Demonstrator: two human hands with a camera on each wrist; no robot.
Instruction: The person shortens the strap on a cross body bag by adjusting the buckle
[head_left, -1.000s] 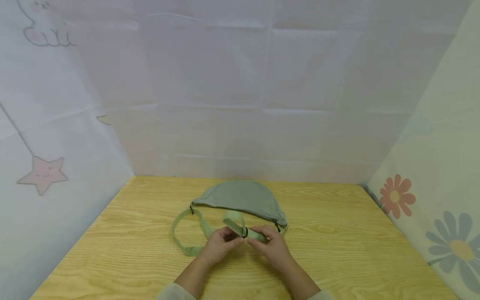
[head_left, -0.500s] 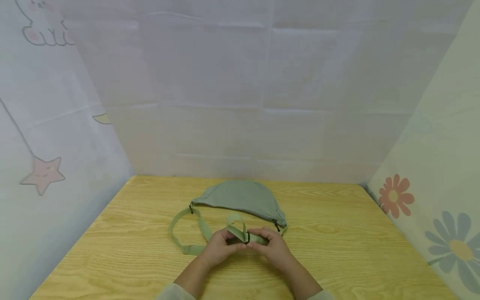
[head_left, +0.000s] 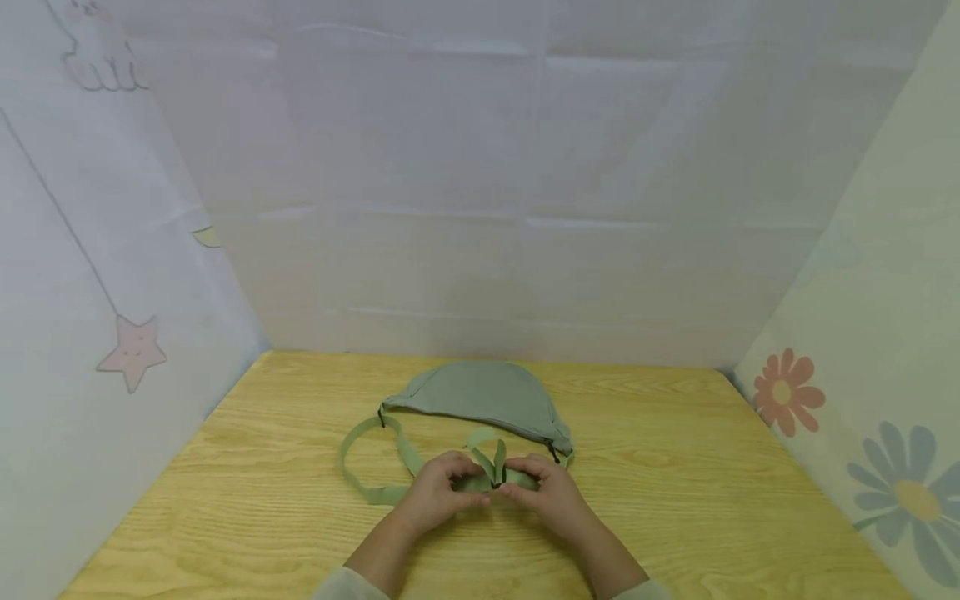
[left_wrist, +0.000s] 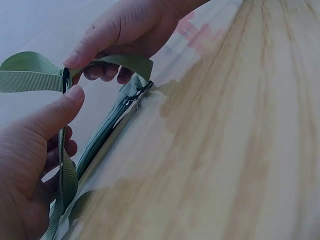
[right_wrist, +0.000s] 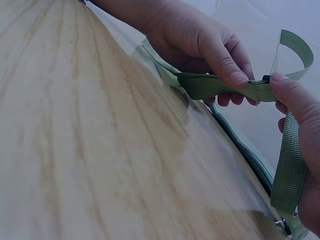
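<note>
A grey-green waist bag (head_left: 480, 396) lies flat at the back of the table, its zip edge towards me. Its light green strap (head_left: 347, 457) curves round to the left and comes forward to my hands. My left hand (head_left: 435, 493) pinches the strap just left of a black slider buckle (left_wrist: 65, 80). On the buckle's other side my right hand (head_left: 551, 498) grips the strap between thumb and fingers. Loops of strap (right_wrist: 296, 47) stand up from the buckle between the hands. How the webbing threads through the bars is hidden by the fingertips.
The wooden table (head_left: 675, 467) reaches back to a pale cloth wall (head_left: 480, 208). Printed cloth walls stand on its left and right sides. A black zip pull (head_left: 554, 452) hangs at the bag's right end.
The strap loop above the buckle has become smaller and lower, and a second fold now stands up to its right. Both hands keep their hold, shifting slightly right.
</note>
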